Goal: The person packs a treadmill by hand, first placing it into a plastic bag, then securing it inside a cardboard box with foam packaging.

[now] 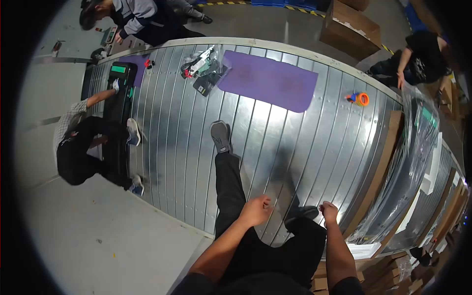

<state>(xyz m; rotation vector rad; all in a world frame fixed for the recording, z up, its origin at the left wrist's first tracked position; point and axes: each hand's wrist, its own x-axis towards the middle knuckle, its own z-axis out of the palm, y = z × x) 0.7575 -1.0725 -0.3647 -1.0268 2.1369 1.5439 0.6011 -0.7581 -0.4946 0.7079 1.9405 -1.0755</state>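
Observation:
My left hand (pixel 256 211) hangs in front of my body above my thigh, its fingers curled loosely, with no object visible in it. To the right, my right hand (pixel 329 212) is near my other knee with the fingers bent inward; whether it holds anything small is hidden. Both hands are apart from the metal slatted platform (pixel 182 147), on which my shoes (pixel 220 136) stand. Ahead on the platform lie a purple mat (pixel 273 81) and plastic bags with tools and parts (pixel 204 69). An orange tape roll (pixel 363 99) sits farther right.
A co-worker (pixel 78 142) bends over a long black item (pixel 118 108) at the left. Another person (pixel 142 22) is beyond the platform's far edge. At the right, a person (pixel 423 56) touches a plastic-wrapped long item (pixel 403 172). A cardboard box (pixel 349 32) stands behind.

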